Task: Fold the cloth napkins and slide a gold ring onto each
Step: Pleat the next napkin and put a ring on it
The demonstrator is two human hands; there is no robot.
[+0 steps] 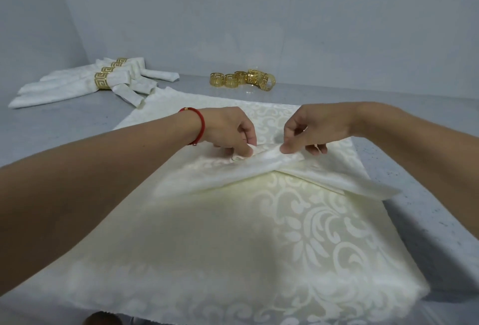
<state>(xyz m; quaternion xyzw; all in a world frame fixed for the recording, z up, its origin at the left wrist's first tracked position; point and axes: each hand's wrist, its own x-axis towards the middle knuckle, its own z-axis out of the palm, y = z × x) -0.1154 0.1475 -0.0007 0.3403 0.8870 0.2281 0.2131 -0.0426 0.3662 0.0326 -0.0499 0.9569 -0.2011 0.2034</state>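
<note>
A cream damask napkin (269, 164) lies partly folded across a stack of flat napkins (233, 247) in front of me. My left hand (230, 130), with a red bracelet at the wrist, pinches the fold's left end. My right hand (311, 127) pinches the same fold just to the right. Several loose gold rings (241, 79) sit in a cluster at the back centre. At the back left lie several finished napkins (77, 83), each folded with a gold ring (102, 80) around it.
Everything rests on a grey speckled table (64, 122) set against pale grey walls (233, 13). The flat napkin stack hangs to the table's near edge. A dark rounded object (103, 319) peeks in at the bottom edge.
</note>
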